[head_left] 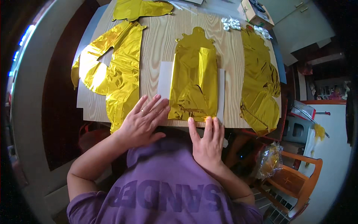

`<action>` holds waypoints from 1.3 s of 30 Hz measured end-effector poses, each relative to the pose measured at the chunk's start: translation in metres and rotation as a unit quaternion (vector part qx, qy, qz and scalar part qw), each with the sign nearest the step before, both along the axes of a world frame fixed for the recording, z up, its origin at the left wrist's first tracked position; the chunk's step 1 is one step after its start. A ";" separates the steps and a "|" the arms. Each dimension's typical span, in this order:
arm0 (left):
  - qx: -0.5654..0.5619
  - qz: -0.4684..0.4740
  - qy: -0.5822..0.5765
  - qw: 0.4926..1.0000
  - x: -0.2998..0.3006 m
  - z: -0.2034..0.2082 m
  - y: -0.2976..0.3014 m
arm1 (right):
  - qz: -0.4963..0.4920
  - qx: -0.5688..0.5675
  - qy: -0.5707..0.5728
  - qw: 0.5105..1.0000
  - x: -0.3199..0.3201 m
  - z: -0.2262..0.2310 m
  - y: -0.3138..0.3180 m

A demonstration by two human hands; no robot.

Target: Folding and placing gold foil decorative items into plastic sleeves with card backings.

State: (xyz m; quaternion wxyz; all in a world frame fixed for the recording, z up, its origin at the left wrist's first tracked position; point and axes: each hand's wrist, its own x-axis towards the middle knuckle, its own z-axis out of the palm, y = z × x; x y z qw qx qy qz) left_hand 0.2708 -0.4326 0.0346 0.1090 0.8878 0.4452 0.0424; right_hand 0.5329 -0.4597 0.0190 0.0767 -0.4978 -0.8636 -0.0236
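Gold metallic-foil balloon-shaped piece [194,82], flat and folded into a tall panel with straight sides, has a rounded, tabbed upper end. Its surface is glossy and creased, with wrinkles concentrated near the lower edge. A flat white sheet [164,80] extends from beneath it on both sides.

Support surface: pale wood-grain table [154,44]. A crinkled gold foil piece with a curved outline [125,67] lies to the left; a darker-looking gold foil piece with a scalloped side [259,82] lies to the right. Small white rolls [231,24] are grouped near a tan cardboard box [255,15] at the far right. Beyond the table's right side stands a brown wooden chair [291,183] carrying a clear plastic bag [272,158].

Left hand [140,125]: fingers extended, slightly separated, holding nothing; fingertips at the central piece's lower left edge, contact indeterminate. Right hand [209,143]: fingers extended, one set apart; fingertips at the lower edge. Whether they pinch the foil cannot be determined.
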 end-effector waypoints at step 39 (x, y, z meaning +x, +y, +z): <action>0.141 0.018 -0.001 0.990 0.015 -0.011 0.177 | 0.024 0.060 0.037 0.997 -0.030 -0.019 0.003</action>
